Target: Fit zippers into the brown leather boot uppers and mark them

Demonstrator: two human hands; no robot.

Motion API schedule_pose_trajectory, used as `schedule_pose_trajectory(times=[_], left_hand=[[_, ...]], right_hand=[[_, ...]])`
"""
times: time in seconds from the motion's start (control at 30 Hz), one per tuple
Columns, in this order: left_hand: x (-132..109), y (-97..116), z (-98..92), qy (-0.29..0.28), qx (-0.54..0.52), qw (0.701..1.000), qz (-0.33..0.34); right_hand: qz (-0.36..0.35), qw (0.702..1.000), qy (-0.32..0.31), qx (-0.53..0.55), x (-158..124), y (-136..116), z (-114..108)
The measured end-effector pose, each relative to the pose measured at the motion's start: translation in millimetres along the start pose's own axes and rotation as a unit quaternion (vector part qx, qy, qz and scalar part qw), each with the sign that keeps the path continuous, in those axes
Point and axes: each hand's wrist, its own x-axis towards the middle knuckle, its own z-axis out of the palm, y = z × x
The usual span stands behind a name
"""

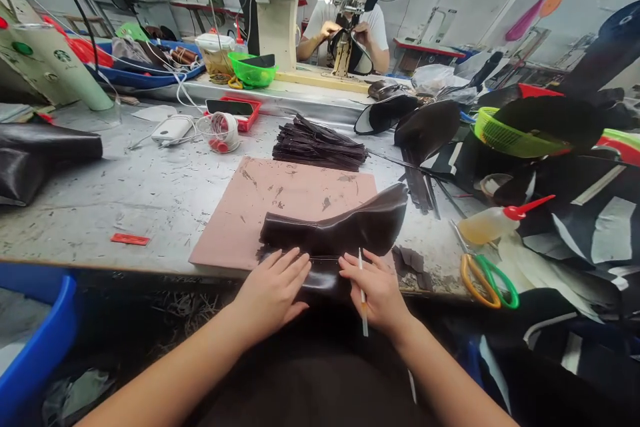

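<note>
A dark brown glossy leather piece [345,227], shaped like part of a boot upper, lies at the front of a pink board [225,227], its near flap bent over the table edge. My left hand [275,287] rests flat on the near part of this leather, fingers stretched out and holding nothing. Across from it, my right hand [375,290] presses its fingertips on the same leather. A thin white pen-like stick [364,317] with an amber part is held in the right hand; its exact kind is unclear.
Behind the board lies a pile of dark strips [320,143]. Scissors [487,280], a red-tipped glue bottle [500,220] and dark cut pieces crowd the right. A blue bin [55,333] stands lower left. A person [370,27] works beyond the sewing machine [277,20].
</note>
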Motion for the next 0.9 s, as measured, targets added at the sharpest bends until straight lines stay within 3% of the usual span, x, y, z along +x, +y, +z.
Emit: schedule_pose_trajectory(times=[0.17, 0.37, 0.63, 0.9], left_hand=[[-2, 4, 2.8, -0.026, 0.001, 0.999, -0.045], [-10, -4, -3.6, -0.008, 0.005, 0.998, -0.064], [-3, 4, -7.2, -0.053, 0.045, 0.995, -0.064], [-17, -8, -11.1, -0.012, 0.001, 0.996, -0.087]], right_hand=[[0.022, 0.999, -0.026, -0.021, 6, -13, 1], [0.024, 0.997, -0.062, -0.043, 2, -3, -12], [-0.062, 0.990, -0.118, -0.044, 26, -20, 4], [-0.027, 0.991, -0.119, -0.058, 22, -14, -13]])
